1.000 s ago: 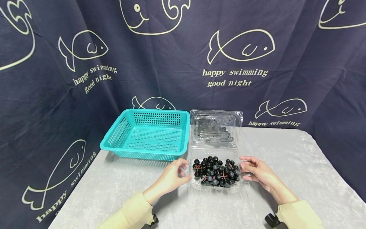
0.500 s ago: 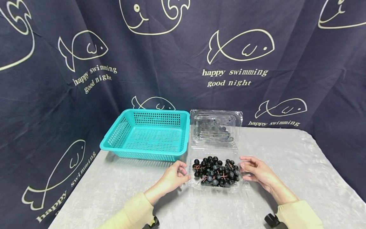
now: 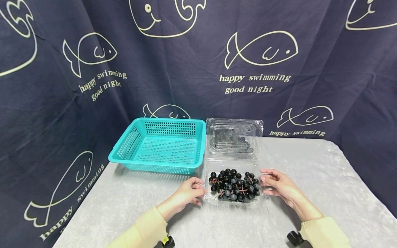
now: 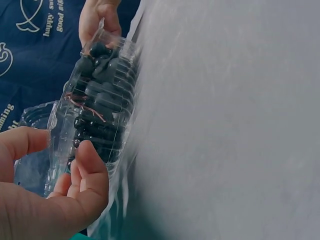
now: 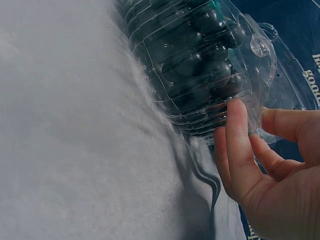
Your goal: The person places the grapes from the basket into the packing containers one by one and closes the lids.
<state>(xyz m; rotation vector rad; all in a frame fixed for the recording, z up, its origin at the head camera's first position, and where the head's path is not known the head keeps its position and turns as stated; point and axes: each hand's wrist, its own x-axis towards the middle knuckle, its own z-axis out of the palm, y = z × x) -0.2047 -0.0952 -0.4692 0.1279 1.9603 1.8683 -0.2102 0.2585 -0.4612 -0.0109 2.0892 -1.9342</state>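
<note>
A clear plastic clamshell box [image 3: 233, 162] stands with its lid [image 3: 234, 136] raised at the back. Bunches of black grapes [image 3: 235, 188] with reddish stems fill its lower half. At the box's left side, my left hand [image 3: 187, 193] holds the rim and side wall; the left wrist view shows one digit at the rim and a fingertip [image 4: 90, 152] against the wall. My right hand [image 3: 280, 187] grips the opposite side, its digits on either side of the rim, fingertips [image 5: 236, 110] on the ribbed wall.
A turquoise perforated basket [image 3: 161, 166] stands left of the box, its right rim close to the lid. A grey-white cloth [image 3: 316, 179] covers the table. Dark blue curtains [image 3: 198, 69] with fish drawings hang behind and to the sides.
My left hand first draws slightly back from the box, then its fingers curl in more at the rim. My right hand, the grapes, the box and the basket stay put.
</note>
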